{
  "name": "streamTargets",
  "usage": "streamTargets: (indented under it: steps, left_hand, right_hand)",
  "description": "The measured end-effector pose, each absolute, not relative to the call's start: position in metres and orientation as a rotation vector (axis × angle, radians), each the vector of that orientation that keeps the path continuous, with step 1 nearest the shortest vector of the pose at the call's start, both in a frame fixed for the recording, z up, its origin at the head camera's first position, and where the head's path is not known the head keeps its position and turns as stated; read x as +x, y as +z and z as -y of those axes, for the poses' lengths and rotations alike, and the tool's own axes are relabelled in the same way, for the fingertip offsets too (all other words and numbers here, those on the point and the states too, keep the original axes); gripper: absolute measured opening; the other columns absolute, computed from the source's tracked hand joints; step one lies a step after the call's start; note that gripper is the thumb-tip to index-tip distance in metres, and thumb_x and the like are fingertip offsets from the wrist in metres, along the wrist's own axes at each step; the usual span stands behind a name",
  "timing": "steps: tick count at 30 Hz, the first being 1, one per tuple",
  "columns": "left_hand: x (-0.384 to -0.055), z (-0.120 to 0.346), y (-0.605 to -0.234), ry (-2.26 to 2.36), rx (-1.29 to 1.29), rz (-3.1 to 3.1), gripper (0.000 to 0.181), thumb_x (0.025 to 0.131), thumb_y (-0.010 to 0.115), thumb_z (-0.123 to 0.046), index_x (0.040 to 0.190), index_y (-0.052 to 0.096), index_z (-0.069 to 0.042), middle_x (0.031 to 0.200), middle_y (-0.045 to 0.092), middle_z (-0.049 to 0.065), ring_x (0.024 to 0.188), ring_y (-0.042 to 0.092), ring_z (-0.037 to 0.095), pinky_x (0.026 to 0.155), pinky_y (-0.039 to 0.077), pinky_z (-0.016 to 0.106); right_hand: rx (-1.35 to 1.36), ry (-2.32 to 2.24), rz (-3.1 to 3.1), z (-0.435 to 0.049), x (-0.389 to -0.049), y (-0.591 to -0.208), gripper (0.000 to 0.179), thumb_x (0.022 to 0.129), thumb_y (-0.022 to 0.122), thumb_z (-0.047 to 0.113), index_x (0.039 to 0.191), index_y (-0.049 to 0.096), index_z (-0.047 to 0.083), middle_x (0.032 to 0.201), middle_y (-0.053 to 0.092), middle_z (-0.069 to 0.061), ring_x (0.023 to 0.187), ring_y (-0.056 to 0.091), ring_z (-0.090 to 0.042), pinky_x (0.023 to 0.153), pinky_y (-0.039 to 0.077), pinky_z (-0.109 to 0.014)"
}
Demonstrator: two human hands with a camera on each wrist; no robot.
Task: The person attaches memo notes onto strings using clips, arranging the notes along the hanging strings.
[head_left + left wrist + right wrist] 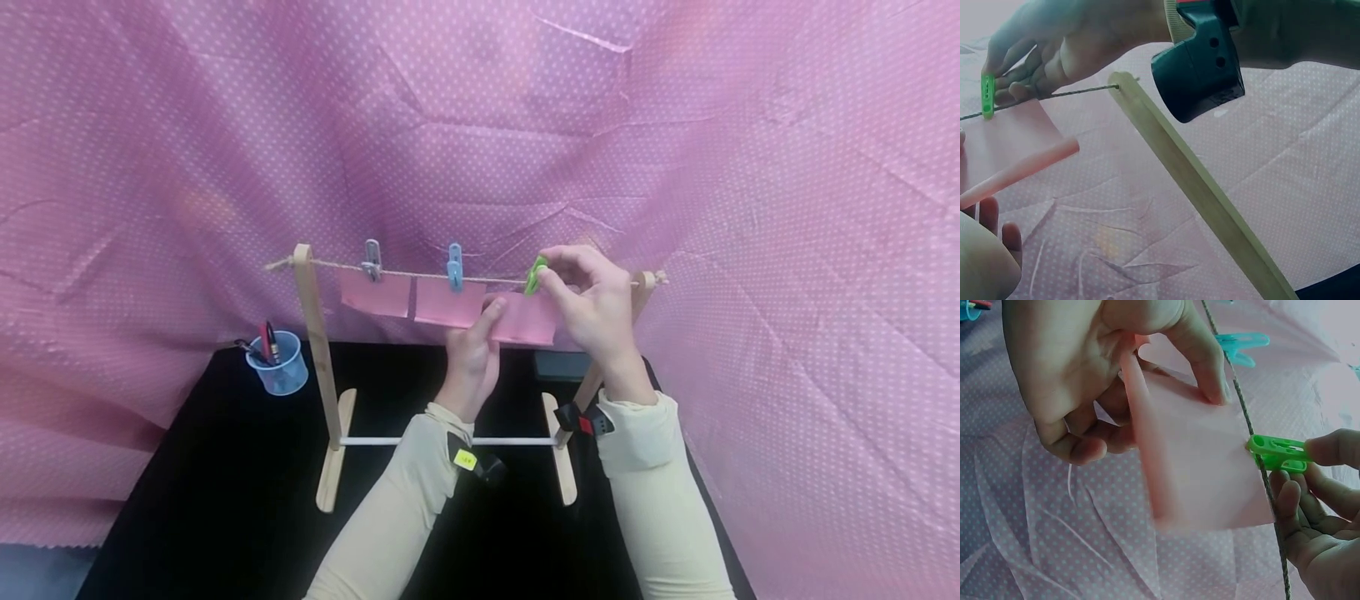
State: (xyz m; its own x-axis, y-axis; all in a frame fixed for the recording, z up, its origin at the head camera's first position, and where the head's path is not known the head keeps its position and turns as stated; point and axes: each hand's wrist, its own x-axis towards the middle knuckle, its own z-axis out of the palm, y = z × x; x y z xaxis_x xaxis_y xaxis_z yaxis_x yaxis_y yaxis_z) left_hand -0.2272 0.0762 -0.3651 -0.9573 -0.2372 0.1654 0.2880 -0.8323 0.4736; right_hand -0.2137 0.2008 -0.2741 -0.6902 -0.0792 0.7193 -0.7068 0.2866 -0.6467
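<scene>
My left hand [472,358] pinches the left side of a pink paper [525,320], thumb in front and fingers behind. The paper's lower edge curls in the right wrist view. My right hand [596,304] pinches a green clothespin [1279,452] between thumb and fingers. That clothespin sits on the string [1240,397] at the paper's top edge. Left of it, a blue clothespin [454,268] holds a second pink paper [446,302] on the string, and a grey clothespin [372,260] holds a third pink paper [375,292].
The string runs between two wooden posts [317,350], joined low down by a white rod [517,442]. A blue cup [283,375] with pens stands left on the black table [225,500]. A dark flat box [561,365] lies behind the right post. Pink dotted cloth [480,150] surrounds the table.
</scene>
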Motion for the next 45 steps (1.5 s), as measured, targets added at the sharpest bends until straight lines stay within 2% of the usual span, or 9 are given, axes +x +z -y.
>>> streamTargets:
  steps: [5,11,24,31,39,45]
  left_hand:
    - [-0.228,-0.0764,-0.3652,-2.783,-0.154,0.737,0.035,0.087,0.066,0.011,0.109,0.06,-0.016,0.092,0.07,-0.003,0.089,0.068,0.011,0.088,0.056,0.026]
    - [-0.2289,-0.0774,-0.3648,-2.79,-0.169,0.699,0.037,0.089,0.064,0.011,0.115,0.058,-0.015,0.098,0.068,-0.003,0.095,0.066,0.011,0.095,0.054,0.028]
    - [-0.2301,-0.0791,-0.3654,-2.81,-0.269,0.645,0.038,0.086,0.075,0.0,0.117,0.06,-0.018,0.101,0.07,-0.005,0.097,0.063,0.009,0.099,0.047,0.025]
    - [-0.231,-0.0802,-0.3656,-2.828,-0.274,0.66,0.041,0.082,0.081,-0.009,0.116,0.062,-0.02,0.102,0.069,-0.007,0.099,0.062,0.009,0.104,0.044,0.027]
    - [-0.2312,-0.08,-0.3643,-2.84,-0.256,0.653,0.029,0.088,0.074,-0.004,0.111,0.063,-0.019,0.097,0.069,-0.006,0.096,0.063,0.009,0.101,0.046,0.026]
    - [-0.2325,-0.0796,-0.3668,-2.83,-0.292,0.674,0.035,0.08,0.084,-0.013,0.108,0.063,-0.019,0.095,0.07,-0.007,0.096,0.063,0.01,0.106,0.038,0.029]
  right_hand:
    - [0.695,1.389,2.0,-0.2014,-0.2133,-0.2743,0.017,0.084,0.073,-0.009,0.101,0.072,-0.009,0.092,0.071,-0.023,0.074,0.064,0.001,0.067,0.053,-0.014]
    - [0.708,1.357,2.006,-0.2023,-0.2143,-0.2739,0.016,0.084,0.073,-0.007,0.1,0.072,-0.009,0.092,0.072,-0.022,0.073,0.064,0.001,0.066,0.053,-0.013]
    - [0.713,1.345,2.041,-0.2053,-0.2146,-0.2738,0.017,0.085,0.074,-0.006,0.101,0.073,-0.008,0.092,0.073,-0.021,0.073,0.065,0.001,0.067,0.053,-0.013]
    - [0.705,1.344,2.067,-0.2055,-0.2146,-0.2742,0.024,0.083,0.076,-0.007,0.106,0.074,-0.006,0.094,0.072,-0.02,0.075,0.063,0.002,0.068,0.051,-0.013]
    - [0.763,1.359,2.045,-0.2063,-0.2156,-0.2736,0.025,0.082,0.075,-0.009,0.106,0.073,-0.008,0.094,0.071,-0.022,0.076,0.062,-0.001,0.07,0.052,-0.014]
    - [0.777,1.349,2.056,-0.2064,-0.2165,-0.2744,0.028,0.08,0.074,-0.01,0.108,0.073,-0.007,0.092,0.07,-0.022,0.076,0.062,-0.002,0.07,0.053,-0.013]
